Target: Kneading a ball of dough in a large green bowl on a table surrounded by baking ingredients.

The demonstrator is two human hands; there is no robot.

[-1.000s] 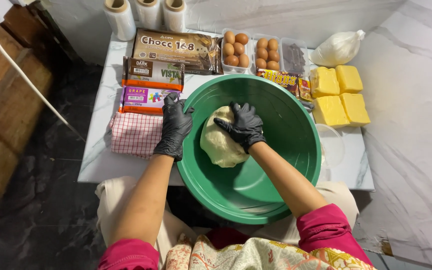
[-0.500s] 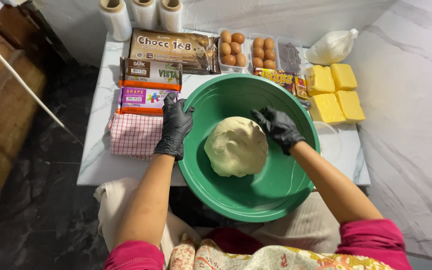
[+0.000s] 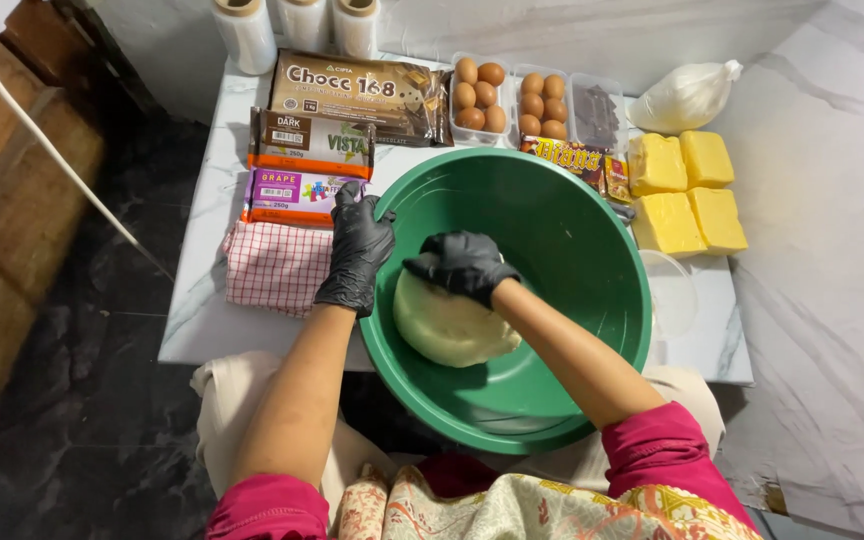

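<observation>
A big green plastic bowl [image 3: 572,230] rests on a white marble table [image 3: 202,320]. Inside it lies a pale, rounded lump of dough [image 3: 447,328]. My right hand [image 3: 462,265], in a black glove, presses down on the top of the dough with its fingers curled over it. My left hand [image 3: 357,250], also black-gloved, grips the bowl's left rim. Both forearms are bare below pink sleeves.
Left of the bowl lie a red checked cloth [image 3: 275,265] and two flat chocolate packets [image 3: 307,165]. Behind are a large brown chocolate bag [image 3: 357,92], trays of brown eggs [image 3: 512,95], a white bag [image 3: 682,95], several yellow butter blocks [image 3: 687,190] and film rolls [image 3: 297,25].
My right hand has come back from the bowl's right side onto the dough, which sits further left in the bowl. My left hand has stayed on the rim.
</observation>
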